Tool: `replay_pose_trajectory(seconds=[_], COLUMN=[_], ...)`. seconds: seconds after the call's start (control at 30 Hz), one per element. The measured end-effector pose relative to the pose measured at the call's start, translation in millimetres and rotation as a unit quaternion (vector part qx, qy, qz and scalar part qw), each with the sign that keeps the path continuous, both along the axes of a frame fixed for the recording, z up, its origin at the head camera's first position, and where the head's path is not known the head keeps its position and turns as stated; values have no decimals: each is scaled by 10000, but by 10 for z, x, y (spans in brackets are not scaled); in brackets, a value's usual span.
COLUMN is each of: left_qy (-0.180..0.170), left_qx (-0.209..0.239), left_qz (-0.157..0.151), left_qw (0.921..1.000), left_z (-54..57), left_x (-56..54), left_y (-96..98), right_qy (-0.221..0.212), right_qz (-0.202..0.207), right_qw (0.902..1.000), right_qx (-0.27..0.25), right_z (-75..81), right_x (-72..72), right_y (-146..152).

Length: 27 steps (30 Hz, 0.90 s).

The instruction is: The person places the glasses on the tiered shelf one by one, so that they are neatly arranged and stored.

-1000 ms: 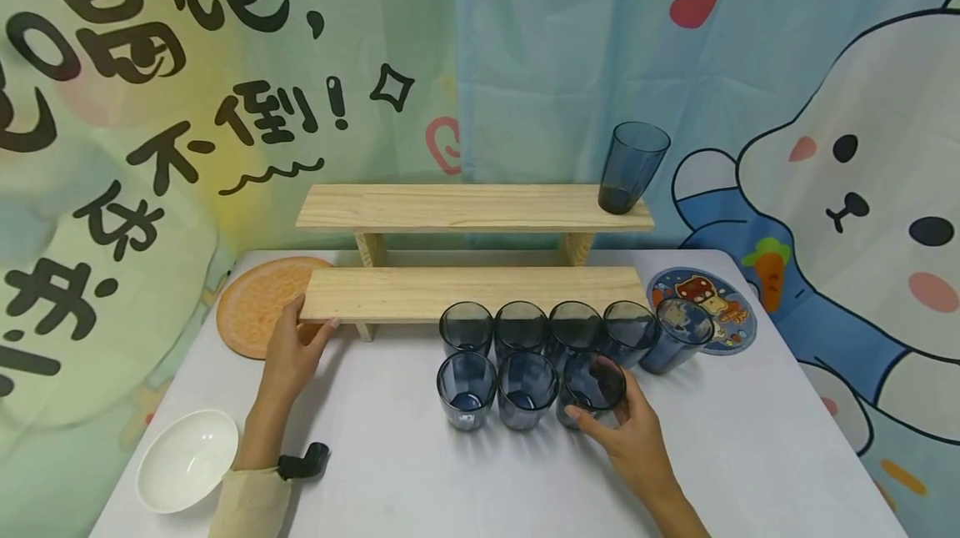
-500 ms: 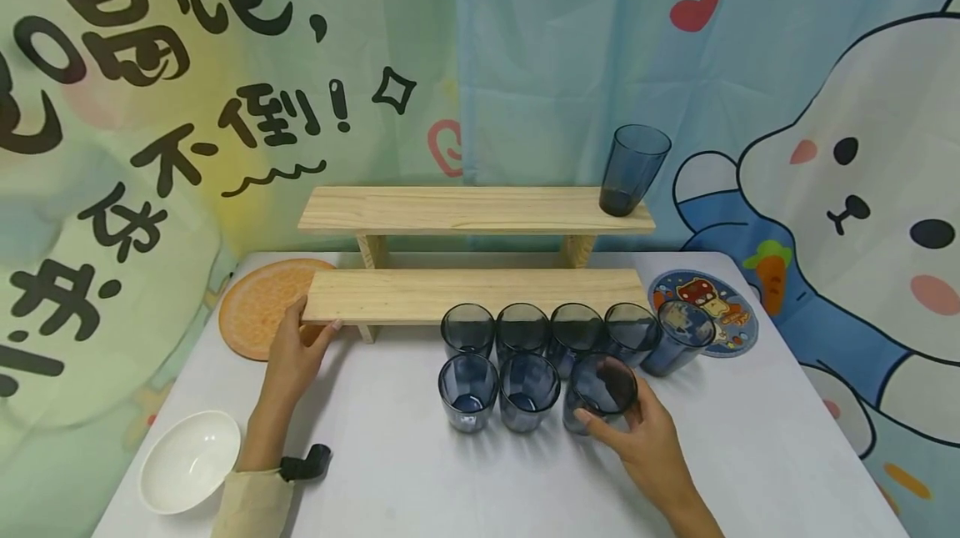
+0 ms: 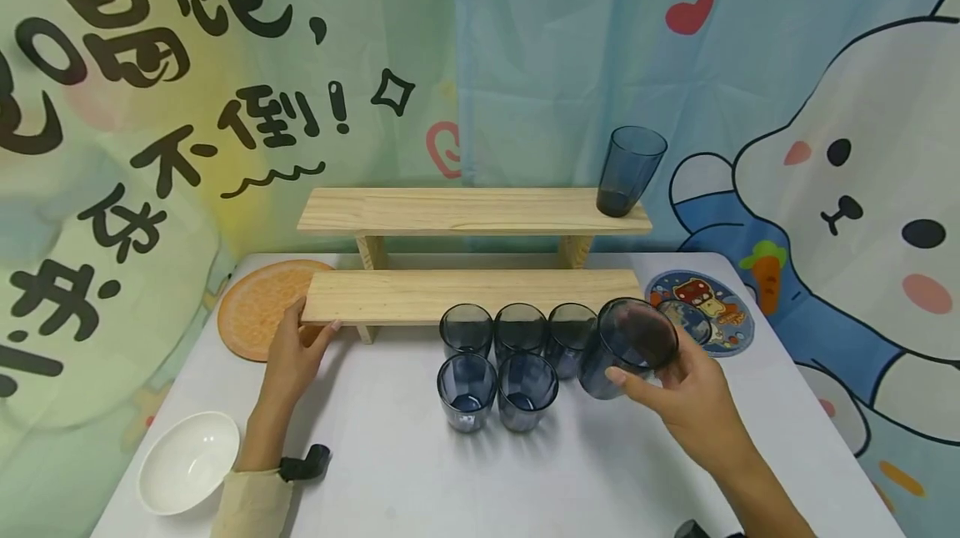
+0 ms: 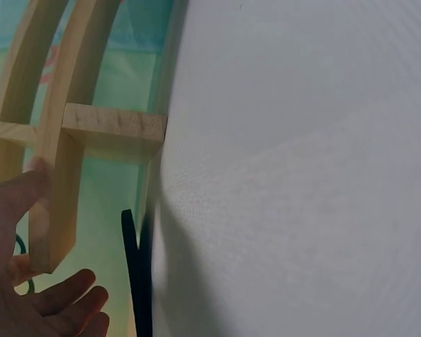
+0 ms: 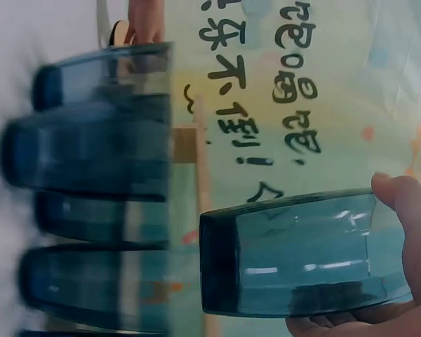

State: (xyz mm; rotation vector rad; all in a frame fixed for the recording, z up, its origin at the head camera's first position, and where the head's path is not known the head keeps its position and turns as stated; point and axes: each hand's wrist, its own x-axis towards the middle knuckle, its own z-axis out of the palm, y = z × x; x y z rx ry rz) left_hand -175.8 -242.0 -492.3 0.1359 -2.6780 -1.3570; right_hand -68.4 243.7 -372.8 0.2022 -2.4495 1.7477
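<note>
My right hand (image 3: pixel 697 409) grips a blue-tinted drinking glass (image 3: pixel 626 354), raised off the table and tilted. In the right wrist view this glass (image 5: pixel 302 260) has its thick base toward the left, with thumb and fingers near the rim. My left hand (image 3: pixel 292 359) pinches the left end of the lower board of a two-tier wooden shelf (image 3: pixel 390 296), its thumb (image 4: pixel 24 189) against the board. Matching glasses stand upright in front of the shelf: two in a nearer row (image 3: pixel 467 396) and several in a farther row (image 3: pixel 467 325), partly hidden by the held glass.
Another glass (image 3: pixel 630 175) stands at the upper board's right end. An orange round mat (image 3: pixel 251 313) lies at left, and a blue patterned mat (image 3: pixel 738 325) at right. A white bowl (image 3: pixel 187 463) sits near the left table edge. A printed curtain (image 3: pixel 532 62) hangs behind.
My right hand has lifted the glass from the nearer row's right end, moving it up, right and toward the shelf. My left hand has stayed at the shelf's end.
</note>
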Motion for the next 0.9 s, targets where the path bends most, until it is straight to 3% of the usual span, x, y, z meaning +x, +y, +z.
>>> replay_pose_trajectory(seconds=[0.2,0.37,0.67,0.9], left_qy=[-16,-10,0,20], left_qx=[0,27,43,29], left_qz=[40,21,12,22], left_qw=[10000,10000,10000,10000], left_z=[-2,-3,-13,-16], left_x=[-4,-7,-23,-21], left_y=[-9,-4,-5,-9], right_qy=[189,333,132,271], right_qz=[152,86,-112,-104], right_qw=[9992,9988,9987,9992], right_qx=[330,335,475,277], right_z=[314,459,613,616], right_x=[-336,-689,-1316,-1754], right_y=[14,27,-21,-177])
